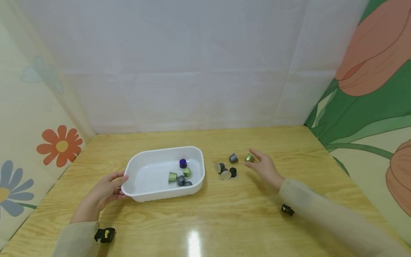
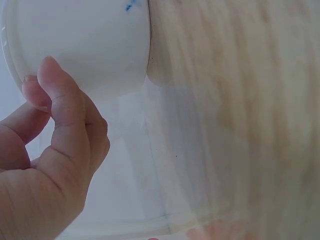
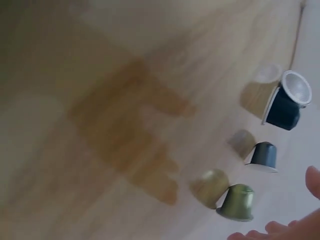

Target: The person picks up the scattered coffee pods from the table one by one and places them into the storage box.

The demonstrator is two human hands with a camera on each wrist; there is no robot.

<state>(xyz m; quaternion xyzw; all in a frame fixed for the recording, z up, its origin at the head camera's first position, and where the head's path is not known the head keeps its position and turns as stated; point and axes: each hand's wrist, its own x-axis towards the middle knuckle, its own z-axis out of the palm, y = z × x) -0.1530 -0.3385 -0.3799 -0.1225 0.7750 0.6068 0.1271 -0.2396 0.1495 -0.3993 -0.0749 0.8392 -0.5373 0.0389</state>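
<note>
Nearest, two pale sleeves (image 1: 324, 212) reach over the table (image 1: 237, 214), a black device (image 1: 105, 235) at each wrist, and a bright reflection glares from the wood grain between them. The left hand (image 1: 110, 187) is clamped on the left end of the white tray (image 1: 146, 175), whose front wall has a broad run of wood before it. Inside, the left half of the smooth, round-cornered floor is bare, while grey capsules (image 1: 181, 181), two pale green capsules (image 1: 172, 176) and a glossy violet capsule (image 1: 183, 163) gather toward the right. A narrow strip of wood parts the tray's right wall from a close group of silver-lidded capsules (image 1: 226, 175) and a black capsule (image 1: 233, 172). To their right, the right hand (image 1: 264, 167) has thumb and fingers apart around a metallic green capsule (image 1: 249, 158) (the right wrist view shows its tapered cup shape, resting on the table); slightly left is a blue-grey capsule (image 1: 233, 158), with more wood behind. At the table's far edge hangs a white cloth (image 1: 199, 64), creased by folds, flanked by panels painted with an orange flower (image 1: 61, 146) and large tulips (image 1: 372, 53).
</note>
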